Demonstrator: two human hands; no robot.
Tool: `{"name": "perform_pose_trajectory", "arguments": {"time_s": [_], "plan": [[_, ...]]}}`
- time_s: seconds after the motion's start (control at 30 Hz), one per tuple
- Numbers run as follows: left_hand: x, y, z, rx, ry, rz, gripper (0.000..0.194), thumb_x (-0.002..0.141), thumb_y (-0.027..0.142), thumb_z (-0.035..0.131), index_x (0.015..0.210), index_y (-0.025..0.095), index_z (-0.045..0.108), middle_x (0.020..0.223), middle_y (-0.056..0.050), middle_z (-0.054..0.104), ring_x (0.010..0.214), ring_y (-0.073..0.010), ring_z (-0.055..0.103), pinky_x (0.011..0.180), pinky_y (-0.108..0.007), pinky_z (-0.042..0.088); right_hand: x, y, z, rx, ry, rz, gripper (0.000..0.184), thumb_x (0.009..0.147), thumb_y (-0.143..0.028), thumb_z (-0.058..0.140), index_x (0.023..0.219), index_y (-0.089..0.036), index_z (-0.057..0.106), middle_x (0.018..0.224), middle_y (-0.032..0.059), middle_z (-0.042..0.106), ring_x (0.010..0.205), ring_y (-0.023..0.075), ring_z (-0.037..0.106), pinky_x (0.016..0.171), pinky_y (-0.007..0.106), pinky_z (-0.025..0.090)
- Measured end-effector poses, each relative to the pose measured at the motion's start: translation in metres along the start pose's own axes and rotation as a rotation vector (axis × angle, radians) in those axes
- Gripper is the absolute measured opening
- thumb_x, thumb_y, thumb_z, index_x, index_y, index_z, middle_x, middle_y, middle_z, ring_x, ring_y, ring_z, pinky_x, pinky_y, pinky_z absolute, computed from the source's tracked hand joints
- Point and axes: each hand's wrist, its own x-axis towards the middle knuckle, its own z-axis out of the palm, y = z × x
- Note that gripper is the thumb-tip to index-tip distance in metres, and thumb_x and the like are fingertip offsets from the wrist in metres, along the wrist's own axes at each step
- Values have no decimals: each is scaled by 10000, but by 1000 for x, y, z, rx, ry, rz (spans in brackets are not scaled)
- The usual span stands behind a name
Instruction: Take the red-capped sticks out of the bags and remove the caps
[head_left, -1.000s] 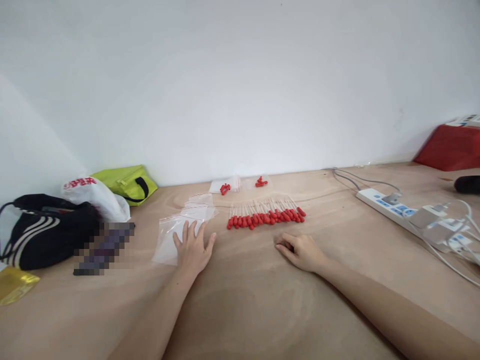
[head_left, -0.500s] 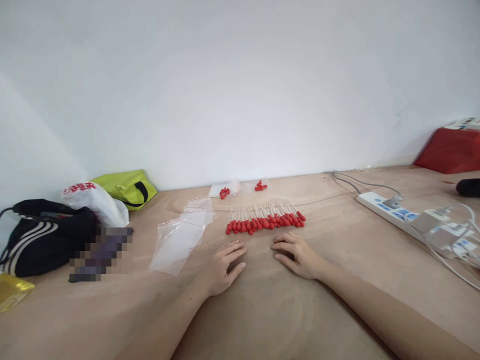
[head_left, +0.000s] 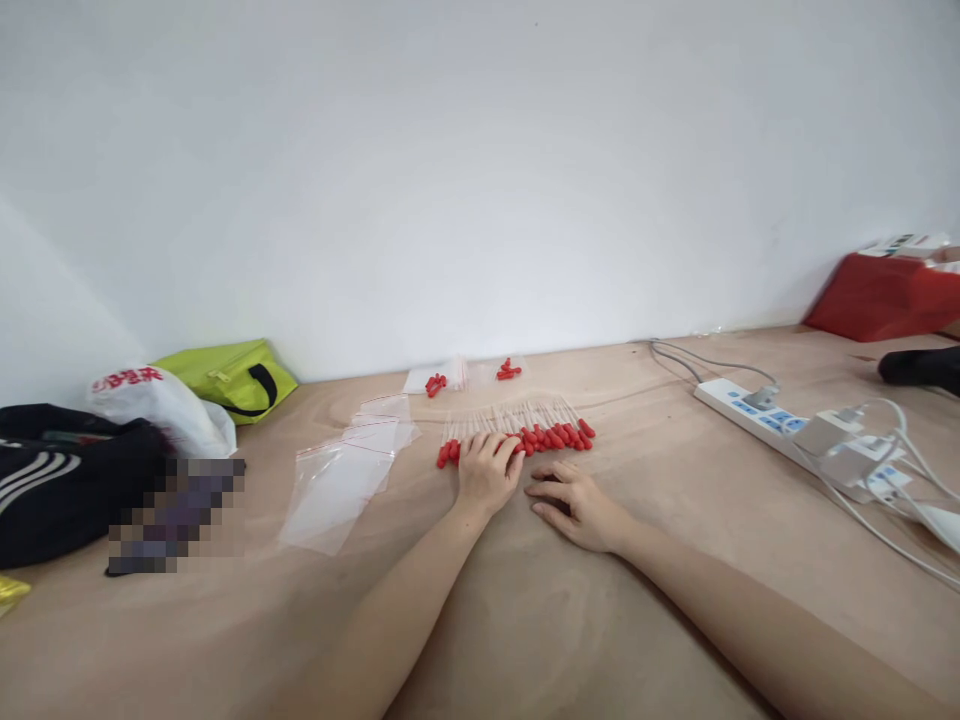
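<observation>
Thin pale droppers with red bulbs (head_left: 559, 436) lie side by side in a row on the table, bulbs toward me. My left hand (head_left: 489, 474) is over the left part of the row, fingers laid across the bulbs and thumb out to the right; it covers several of them, and nothing is lifted. Just in front of the row's right half, my right hand (head_left: 574, 508) rests on the table with loosely bent fingers apart and nothing in them. Clear zip bags (head_left: 341, 492) overlap in a line left of the row.
Near the wall lie two zip bags with small clusters of red bulbs (head_left: 436, 385) by them. A white power strip (head_left: 750, 412) with chargers and cables is at right, a red bag (head_left: 885, 298) behind. Black (head_left: 75, 480), white (head_left: 161, 405) and lime-green bags (head_left: 225, 375) stand at left.
My left hand has moved right from the zip bags, across the table and onto the droppers. My right hand has stayed near its place, its fingers loosening a little. The view has shifted slightly.
</observation>
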Motion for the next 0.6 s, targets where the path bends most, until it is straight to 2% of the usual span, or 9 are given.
{"name": "perform_pose_trajectory", "arguments": {"time_s": [0.13, 0.3, 0.37, 0.43, 0.53, 0.6], "plan": [[-4, -1, -5, -29, 93, -3, 225, 838, 297, 436, 839, 188, 634, 789, -59, 649, 797, -192, 561, 749, -346, 384, 0, 1, 1, 1, -1, 0, 231, 803, -282, 503, 1002, -229, 608, 1014, 79, 560, 945, 188, 531, 812, 349, 444], [-30, -13, -31, -175, 230, -89, 224, 844, 296, 417, 875, 170, 599, 820, -67, 642, 820, -168, 587, 786, -316, 452, 0, 1, 0, 46, 17, 19, 199, 790, -271, 510, 962, -211, 589, 1018, 81, 535, 906, 177, 535, 786, 332, 453], [-45, -21, -43, -236, 218, -115, 227, 842, 302, 418, 900, 165, 589, 846, -66, 644, 789, -151, 602, 757, -292, 483, 0, 2, 1, 79, 61, 50, 178, 787, -253, 504, 948, -199, 555, 986, 81, 529, 860, 167, 537, 753, 319, 463], [-59, -28, -52, -302, 163, -152, 224, 840, 298, 426, 930, 170, 586, 885, -59, 651, 774, -137, 616, 742, -271, 505, 0, 2, 2, 89, 162, 85, 190, 783, -260, 504, 961, -195, 509, 961, 85, 519, 857, 175, 529, 737, 323, 467], [-73, -37, -56, -422, 89, -194, 210, 828, 274, 458, 970, 182, 582, 934, -46, 655, 849, -140, 622, 788, -274, 516, 1, 0, 3, 23, 393, 114, 341, 748, -353, 558, 1027, -183, 460, 997, 117, 489, 968, 225, 487, 795, 375, 445], [-77, -40, -55, -523, 50, -210, 208, 816, 255, 480, 985, 181, 575, 954, -46, 653, 888, -144, 618, 821, -285, 515, 3, -3, 2, -55, 446, 87, 469, 720, -428, 583, 1092, -174, 452, 1065, 141, 469, 1044, 256, 449, 854, 411, 406]]}}
